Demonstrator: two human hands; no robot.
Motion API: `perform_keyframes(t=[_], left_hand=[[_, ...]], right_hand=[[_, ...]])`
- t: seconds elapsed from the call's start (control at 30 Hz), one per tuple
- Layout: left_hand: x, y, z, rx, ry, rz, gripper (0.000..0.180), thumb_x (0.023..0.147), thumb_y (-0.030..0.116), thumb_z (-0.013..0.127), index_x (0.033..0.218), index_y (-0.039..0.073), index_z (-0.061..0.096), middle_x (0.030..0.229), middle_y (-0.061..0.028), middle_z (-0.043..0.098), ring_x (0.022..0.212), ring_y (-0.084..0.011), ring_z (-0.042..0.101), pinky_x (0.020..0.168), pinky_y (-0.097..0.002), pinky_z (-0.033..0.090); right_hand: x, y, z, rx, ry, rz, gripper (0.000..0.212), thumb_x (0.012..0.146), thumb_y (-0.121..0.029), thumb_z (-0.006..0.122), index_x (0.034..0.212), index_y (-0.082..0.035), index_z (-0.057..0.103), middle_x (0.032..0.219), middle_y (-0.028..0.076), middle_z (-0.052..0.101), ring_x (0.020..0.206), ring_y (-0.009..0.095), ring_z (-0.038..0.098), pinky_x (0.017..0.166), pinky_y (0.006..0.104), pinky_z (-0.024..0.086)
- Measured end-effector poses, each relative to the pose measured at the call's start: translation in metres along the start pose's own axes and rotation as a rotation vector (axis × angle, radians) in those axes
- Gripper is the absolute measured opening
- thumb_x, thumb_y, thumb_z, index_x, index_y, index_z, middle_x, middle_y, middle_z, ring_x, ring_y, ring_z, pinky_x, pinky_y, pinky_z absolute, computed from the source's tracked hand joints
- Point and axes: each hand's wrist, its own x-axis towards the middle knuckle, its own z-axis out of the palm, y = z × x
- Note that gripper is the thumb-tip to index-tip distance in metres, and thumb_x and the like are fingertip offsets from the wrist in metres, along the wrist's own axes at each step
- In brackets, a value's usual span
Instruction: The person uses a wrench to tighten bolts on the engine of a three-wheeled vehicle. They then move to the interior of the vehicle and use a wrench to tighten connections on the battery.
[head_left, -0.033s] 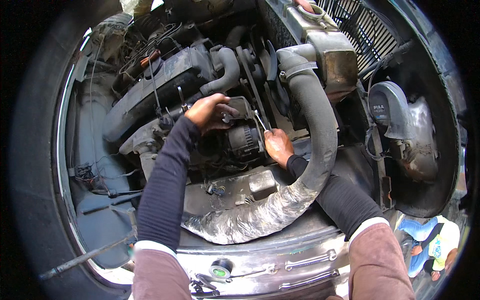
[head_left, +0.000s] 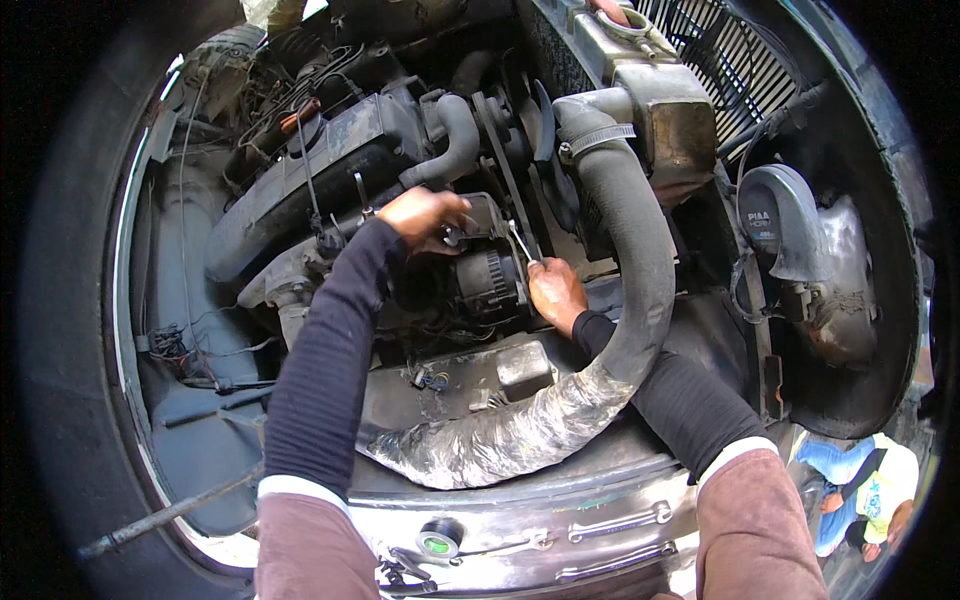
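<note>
My right hand (head_left: 557,292) is closed round a combination wrench (head_left: 517,240), whose shiny upper end reaches up beside the fan belt, just right of the alternator (head_left: 486,280). Above the alternator, my left hand (head_left: 425,218) has its fingers curled at the metal bracket (head_left: 482,214). A small bright metal end, like that of a wrench, shows under these fingers; the rest of it is hidden by the hand. The black fan (head_left: 553,160) stands to the right of the belt.
A thick grey hose (head_left: 640,240), wrapped in silvery tape lower down, arches over my right forearm. Along the front edge lie a wrench (head_left: 620,522), another wrench (head_left: 617,562) and a black tape roll (head_left: 440,540). A horn (head_left: 780,220) is at right; a person (head_left: 865,490) sits lower right.
My left hand has shifted slightly right and its wrist has turned, with the forearm swinging a little. The right hand and its wrench look unmoved.
</note>
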Motion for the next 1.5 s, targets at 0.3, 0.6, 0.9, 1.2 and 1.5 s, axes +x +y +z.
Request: perform_keyframes(t=[0.3, 0.6, 0.9, 1.2, 1.5], left_hand=[[0.098, 0.02, 0.021, 1.76, -0.749, 0.589, 0.033, 0.093, 0.034, 0.061, 0.098, 0.005, 0.074, 0.094, -0.0149, 0.074, 0.09, -0.0313, 0.071, 0.081, -0.0427, 0.056], [0.076, 0.007, 0.027, 0.597, -0.398, -0.409, 0.027, 0.097, 0.012, 0.054, 0.121, 0.012, 0.068, 0.083, -0.0071, 0.072, 0.054, -0.0172, 0.065, 0.049, -0.0349, 0.058], [0.069, 0.015, 0.023, 0.987, -0.424, -0.128, 0.038, 0.09, 0.005, 0.052, 0.121, 0.015, 0.071, 0.078, -0.0022, 0.064, 0.064, -0.0164, 0.065, 0.057, -0.0352, 0.058], [0.048, 0.01, 0.04, 0.859, -0.175, -0.241, 0.037, 0.092, 0.004, 0.052, 0.122, 0.016, 0.07, 0.082, -0.0046, 0.067, 0.066, -0.0171, 0.065, 0.064, -0.0364, 0.059], [0.05, -0.015, 0.056, 1.648, -0.159, 0.29, 0.033, 0.076, 0.011, 0.069, 0.108, 0.017, 0.073, 0.099, -0.0078, 0.074, 0.097, -0.03, 0.069, 0.083, -0.0387, 0.055]], right_hand=[[0.006, 0.006, -0.008, -0.022, -0.007, 0.012, 0.043, 0.096, -0.035, 0.046, 0.102, 0.004, 0.064, 0.107, 0.032, 0.064, 0.105, 0.049, 0.059, 0.091, 0.054, 0.046], [-0.003, -0.002, -0.014, -0.05, -0.051, -0.177, 0.044, 0.096, -0.035, 0.046, 0.095, 0.004, 0.064, 0.106, 0.033, 0.064, 0.104, 0.049, 0.06, 0.092, 0.0536, 0.046], [0.004, 0.0, -0.015, -0.398, -0.135, -0.377, 0.038, 0.097, -0.026, 0.042, 0.095, 0.004, 0.065, 0.101, 0.031, 0.063, 0.1, 0.05, 0.061, 0.09, 0.0541, 0.047], [-0.002, -0.001, -0.008, -0.115, -0.083, -0.166, 0.047, 0.095, -0.035, 0.046, 0.104, 0.007, 0.066, 0.109, 0.034, 0.063, 0.108, 0.049, 0.059, 0.097, 0.0507, 0.045], [0.013, 0.004, 0.002, -0.053, 0.07, -0.012, 0.042, 0.094, -0.033, 0.048, 0.091, 0.002, 0.07, 0.103, 0.028, 0.069, 0.102, 0.045, 0.065, 0.09, 0.0489, 0.051]])
